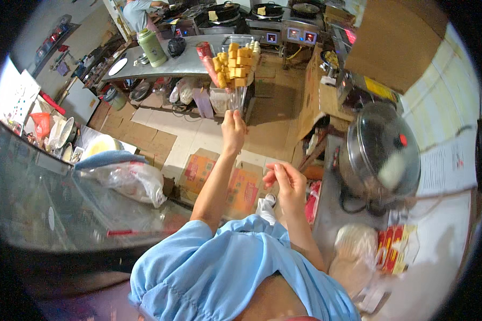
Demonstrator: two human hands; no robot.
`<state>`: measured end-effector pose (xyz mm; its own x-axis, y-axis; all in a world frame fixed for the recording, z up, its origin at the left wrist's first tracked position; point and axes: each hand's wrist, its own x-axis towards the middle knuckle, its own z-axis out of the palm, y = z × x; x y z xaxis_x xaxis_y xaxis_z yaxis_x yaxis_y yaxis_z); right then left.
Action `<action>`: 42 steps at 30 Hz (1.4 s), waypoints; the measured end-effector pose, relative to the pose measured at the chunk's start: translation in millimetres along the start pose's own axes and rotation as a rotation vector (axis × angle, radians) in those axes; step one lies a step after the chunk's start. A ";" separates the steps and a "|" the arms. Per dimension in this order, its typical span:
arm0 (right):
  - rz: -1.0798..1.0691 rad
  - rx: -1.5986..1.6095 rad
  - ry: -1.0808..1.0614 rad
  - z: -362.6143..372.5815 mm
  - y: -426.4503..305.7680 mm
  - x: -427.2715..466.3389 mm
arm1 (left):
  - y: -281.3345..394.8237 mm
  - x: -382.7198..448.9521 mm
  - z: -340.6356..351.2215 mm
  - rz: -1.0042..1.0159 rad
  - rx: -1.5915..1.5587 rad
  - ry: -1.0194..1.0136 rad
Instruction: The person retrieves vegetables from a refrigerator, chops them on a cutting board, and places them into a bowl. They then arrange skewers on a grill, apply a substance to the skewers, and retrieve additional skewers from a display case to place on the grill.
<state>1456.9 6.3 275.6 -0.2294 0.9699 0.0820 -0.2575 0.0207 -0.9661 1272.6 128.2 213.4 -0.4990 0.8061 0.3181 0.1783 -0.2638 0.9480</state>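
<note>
My left hand [233, 134] is stretched out ahead and closed around the lower ends of a bunch of thin skewers. On the skewers are yellow-orange food cubes [240, 66], with pink sausage-like pieces [211, 70] at the left and pale pieces [256, 47] partly hidden behind. The food appears in front of a metal worktable [176, 68]; the picture does not settle whether it touches. Lower and to the right, my right hand [291, 186] has loosely curled fingers with no object visible in it. Nearest to it on that side is a round cooker with a glass lid [385, 148].
Pans [223, 14] stand on cookers along the back, where another person [138, 14] works at the left. A green flask [152, 47] stands on the worktable. Flattened cardboard [241, 186] covers parts of the floor. A plastic bag [124, 180] lies on the left counter; food packs [355, 244] lie right.
</note>
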 end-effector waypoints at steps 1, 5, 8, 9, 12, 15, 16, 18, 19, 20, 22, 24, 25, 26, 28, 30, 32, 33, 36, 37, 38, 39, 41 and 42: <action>-0.021 0.010 -0.027 -0.4 3.2 37.0 | -11.4 26.6 1.8 0.057 0.065 0.031; -0.006 0.086 0.005 -1.2 23.0 179.3 | -21.6 92.1 10.4 0.009 0.068 0.003; 0.065 0.108 0.041 -3.2 39.8 270.2 | -40.6 131.7 11.6 -0.042 0.060 0.009; 0.064 0.110 0.050 -7.7 47.5 300.9 | -48.2 147.2 15.8 -0.052 0.058 0.018; 0.111 0.102 0.142 -30.2 77.8 390.9 | -83.0 202.9 32.1 -0.068 0.096 0.007; 0.167 0.094 0.264 -53.9 94.2 470.0 | -101.4 266.9 46.9 -0.163 0.016 -0.022; 0.169 0.135 0.302 -62.8 100.7 495.1 | -114.8 292.4 55.1 -0.112 -0.039 -0.042; 0.193 0.227 0.361 -85.2 112.6 540.9 | -127.1 337.2 72.5 -0.164 -0.078 -0.080; 0.217 0.246 0.383 -95.3 112.7 561.8 | -134.7 359.7 80.1 -0.220 -0.127 -0.090; 0.231 0.305 0.417 -106.2 114.4 583.0 | -143.0 384.0 87.1 -0.234 -0.139 -0.126; 0.224 0.426 0.452 -127.6 110.5 624.3 | -156.0 429.0 106.7 -0.199 -0.021 -0.186; 0.197 0.567 0.450 -147.1 109.3 665.3 | -155.0 465.7 128.4 -0.263 -0.060 -0.244; 0.152 0.616 0.458 -157.2 108.8 690.2 | -158.9 486.4 143.6 -0.263 -0.041 -0.273; 0.108 0.663 0.463 -168.4 108.3 719.0 | -167.7 503.1 157.8 -0.246 -0.048 -0.293; 0.016 0.740 0.475 -190.8 101.5 786.0 | -184.4 534.4 182.0 -0.231 -0.040 -0.337; -0.099 0.805 0.512 -227.1 96.0 856.6 | -194.3 565.0 214.7 -0.203 -0.023 -0.343; -0.221 0.835 0.605 -284.0 98.6 930.2 | -208.5 598.3 253.2 -0.256 -0.117 -0.390; -0.266 0.827 0.684 -315.2 97.4 962.9 | -216.6 615.5 274.7 -0.254 -0.102 -0.399; -0.294 0.800 0.934 -397.0 96.3 1048.4 | -227.8 668.0 330.0 -0.274 -0.101 -0.436; -0.249 0.790 1.009 -413.9 95.3 1071.1 | -230.8 682.8 342.1 -0.242 -0.075 -0.423; -0.244 0.889 1.010 -431.8 93.7 1091.9 | -234.5 698.3 356.0 -0.209 -0.052 -0.415; -0.271 0.952 0.963 -438.3 92.1 1104.3 | -237.1 708.8 368.1 -0.192 -0.025 -0.396; -0.391 1.049 0.824 -453.9 87.2 1122.1 | -235.7 735.4 396.6 -0.274 -0.056 -0.419; -0.478 1.077 0.729 -459.4 85.0 1125.6 | -232.1 749.8 414.6 -0.301 -0.065 -0.437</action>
<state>1608.0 1211.2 173.2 0.5367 0.8352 -0.1198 -0.8381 0.5112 -0.1903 1208.7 1013.4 227.0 -0.1181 0.9929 0.0108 0.0214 -0.0083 0.9997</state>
